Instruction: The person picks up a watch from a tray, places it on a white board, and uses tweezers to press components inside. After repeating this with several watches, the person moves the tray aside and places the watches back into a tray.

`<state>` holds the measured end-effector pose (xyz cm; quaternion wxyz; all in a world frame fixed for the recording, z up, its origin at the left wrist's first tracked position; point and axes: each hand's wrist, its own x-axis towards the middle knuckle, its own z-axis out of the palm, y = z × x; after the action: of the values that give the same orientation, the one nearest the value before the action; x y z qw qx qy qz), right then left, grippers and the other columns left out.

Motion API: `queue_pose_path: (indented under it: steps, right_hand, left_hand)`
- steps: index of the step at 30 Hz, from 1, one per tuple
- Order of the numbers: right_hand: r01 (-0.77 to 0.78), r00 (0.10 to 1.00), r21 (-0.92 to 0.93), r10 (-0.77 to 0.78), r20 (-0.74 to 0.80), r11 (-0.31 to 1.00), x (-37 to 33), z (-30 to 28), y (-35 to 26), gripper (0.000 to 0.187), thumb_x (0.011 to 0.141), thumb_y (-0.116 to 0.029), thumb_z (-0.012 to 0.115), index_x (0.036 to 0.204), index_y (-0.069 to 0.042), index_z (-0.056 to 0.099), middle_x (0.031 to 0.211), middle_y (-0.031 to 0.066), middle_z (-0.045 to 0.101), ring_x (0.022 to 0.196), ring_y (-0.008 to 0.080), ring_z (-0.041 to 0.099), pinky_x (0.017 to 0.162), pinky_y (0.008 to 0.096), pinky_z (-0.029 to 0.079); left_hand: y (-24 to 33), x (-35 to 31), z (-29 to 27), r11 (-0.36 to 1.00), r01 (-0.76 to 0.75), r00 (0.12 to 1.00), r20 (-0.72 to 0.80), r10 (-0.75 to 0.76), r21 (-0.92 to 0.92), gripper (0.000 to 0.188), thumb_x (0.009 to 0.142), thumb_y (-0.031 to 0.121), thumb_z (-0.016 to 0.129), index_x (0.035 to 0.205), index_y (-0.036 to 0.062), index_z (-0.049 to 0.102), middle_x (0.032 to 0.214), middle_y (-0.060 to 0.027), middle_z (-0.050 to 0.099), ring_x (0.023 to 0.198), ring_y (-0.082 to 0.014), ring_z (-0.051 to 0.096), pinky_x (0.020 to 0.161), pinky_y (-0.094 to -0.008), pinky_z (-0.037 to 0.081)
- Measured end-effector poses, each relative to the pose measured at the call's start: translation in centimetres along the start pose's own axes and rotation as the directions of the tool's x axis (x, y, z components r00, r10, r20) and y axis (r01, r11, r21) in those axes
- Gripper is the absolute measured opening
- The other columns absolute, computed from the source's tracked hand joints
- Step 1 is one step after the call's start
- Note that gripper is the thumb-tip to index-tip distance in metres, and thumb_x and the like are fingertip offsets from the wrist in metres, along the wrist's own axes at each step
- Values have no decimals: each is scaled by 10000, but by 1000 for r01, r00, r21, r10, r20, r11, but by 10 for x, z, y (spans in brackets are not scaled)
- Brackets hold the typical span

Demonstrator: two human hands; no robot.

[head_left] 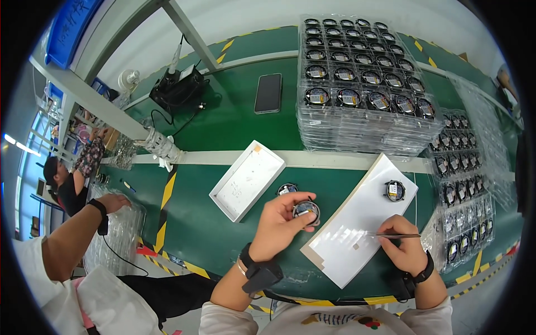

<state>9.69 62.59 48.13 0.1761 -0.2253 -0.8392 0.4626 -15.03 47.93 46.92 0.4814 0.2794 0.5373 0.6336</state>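
My left hand [282, 224] is closed around a round black component [306, 213] with a label on its face and a dark lead at its rim. In my right hand [401, 244] are slim metal tweezers [393, 235], pointing left over a white sheet on a flat board [349, 223]. A small brownish square [356, 246] lies on the sheet below the tweezers' tips. Another round black component [395, 190] rests at the sheet's far end. Just beyond my left hand, a third one [287, 190] lies on the green table, partly hidden by that hand.
A shallow white box [248, 180] sits left of the board. Behind it are a phone [268, 93] and a black power adapter [177, 89]. Stacked clear trays [363, 128] hold several round components; more trays [460, 184] stand right. A co-worker's arm [75, 237] reaches in at left.
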Motion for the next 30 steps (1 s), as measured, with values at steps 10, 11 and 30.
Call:
queue_pose_path:
  steps: [10,11,30]
  right_hand:
    - [-11,1000,9,11,0,1000,-2,5,5,98,764,-56,606,821,-14,538,785,76,544,729,158,527,655,265,416]
    - [-30,999,-6,30,-29,1000,-4,6,7,99,767,-54,602,823,-14,531,790,63,534,740,146,517,668,260,410]
    - [-32,994,86,41,-105,996,-10,3,15,140,785,-25,556,911,-30,497,846,29,484,801,115,472,730,238,381]
  left_hand:
    - [5,8,-32,994,-108,965,-243,98,-29,373,828,18,641,1180,-9,519,925,-78,634,739,-115,623,618,-214,535]
    - [4,11,-36,990,-115,962,-257,89,-84,376,834,21,632,1188,-5,508,932,-77,633,756,-114,622,618,-215,533]
    - [10,177,-63,351,97,788,-288,545,931,241,680,123,679,881,-5,645,820,-168,654,794,-310,634,716,-395,518]
